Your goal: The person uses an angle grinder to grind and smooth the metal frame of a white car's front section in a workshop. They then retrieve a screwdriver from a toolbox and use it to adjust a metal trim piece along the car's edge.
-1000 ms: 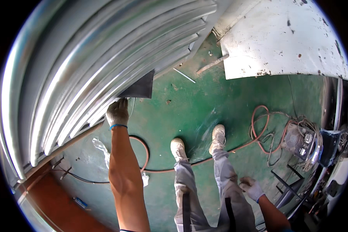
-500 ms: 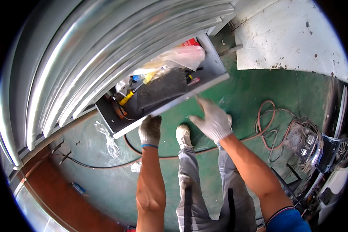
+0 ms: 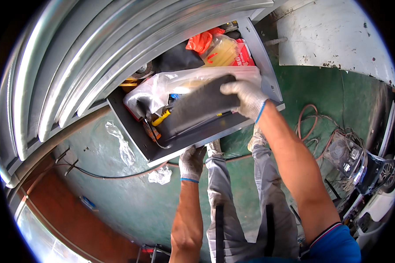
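Observation:
A grey metal drawer stands pulled out of the cabinet. My right hand, in a pale knit glove, pinches the right end of a black flat sheet, lifted at a tilt inside the drawer. At the drawer's front edge is my gloved left hand, its fingers curled against the front panel and partly hidden. Under and beside the sheet lie a yellow-handled screwdriver, an orange tool and a long clear plastic bag. Farther back are a red plastic bag and a red-and-white packet.
Ribbed grey drawer fronts rise at the left. A hose crosses the green floor near crumpled clear plastic. At the right stands a machine with a fan grille and coiled cables. A worn white panel is at upper right.
The drawer has come farther out, showing more of its contents. My right hand has moved into it and taken hold of the black sheet, raising it. My left hand has shifted right along the front.

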`<state>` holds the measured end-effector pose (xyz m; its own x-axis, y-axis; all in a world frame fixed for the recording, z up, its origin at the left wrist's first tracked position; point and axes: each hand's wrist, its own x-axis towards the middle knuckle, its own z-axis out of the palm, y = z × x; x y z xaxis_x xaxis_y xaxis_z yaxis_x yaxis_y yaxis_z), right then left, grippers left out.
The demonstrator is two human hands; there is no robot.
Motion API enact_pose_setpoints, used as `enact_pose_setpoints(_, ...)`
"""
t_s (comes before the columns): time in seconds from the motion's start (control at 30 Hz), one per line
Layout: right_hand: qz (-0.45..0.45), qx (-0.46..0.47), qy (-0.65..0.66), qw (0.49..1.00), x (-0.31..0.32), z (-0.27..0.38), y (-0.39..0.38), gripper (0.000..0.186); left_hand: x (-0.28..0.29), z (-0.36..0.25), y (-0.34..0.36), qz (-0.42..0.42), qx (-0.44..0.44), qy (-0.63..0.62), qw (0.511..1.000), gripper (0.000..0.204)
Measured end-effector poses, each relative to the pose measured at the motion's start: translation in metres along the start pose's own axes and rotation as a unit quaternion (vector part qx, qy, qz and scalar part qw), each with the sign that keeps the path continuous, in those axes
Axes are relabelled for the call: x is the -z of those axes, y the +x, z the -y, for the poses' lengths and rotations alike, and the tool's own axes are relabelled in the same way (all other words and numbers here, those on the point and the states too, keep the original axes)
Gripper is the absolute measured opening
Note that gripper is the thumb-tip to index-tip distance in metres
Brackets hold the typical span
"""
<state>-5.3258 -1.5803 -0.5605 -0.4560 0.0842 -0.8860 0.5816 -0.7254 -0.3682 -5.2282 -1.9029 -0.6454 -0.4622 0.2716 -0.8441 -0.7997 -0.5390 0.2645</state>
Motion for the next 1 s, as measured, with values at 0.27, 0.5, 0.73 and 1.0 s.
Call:
enact_pose_setpoints(0.27, 0.129, 0.134, 0.041, 0.982, -0.001, 0.061, 0.004, 0.037, -0.035, -0.02, -0.015, -0.008, 0.174, 0.197, 0.965, 0.037)
enact_pose_setpoints(0.5, -0.309, 0.263, -0.731, 0.548, 0.022, 0.035, 0.05, 0.05, -0.134, -0.057, 0.011, 0.065, -0.213, 0.693, 0.686, 0.036)
enact_pose_setpoints(0.73, -0.142, 0.466, -0.567, 0.664, 0.049, -0.016, 0.007, 0.016, -0.139, -0.071, 0.11, 0.083, -0.174, 0.802, 0.565, 0.056)
enact_pose_setpoints(1.0, 0.029, 0.158, -0.883, 0.441, 0.05, -0.072, 0.082, 0.026, -0.107, -0.089, 0.073, 0.054, -0.153, 0.746, 0.646, 0.054)
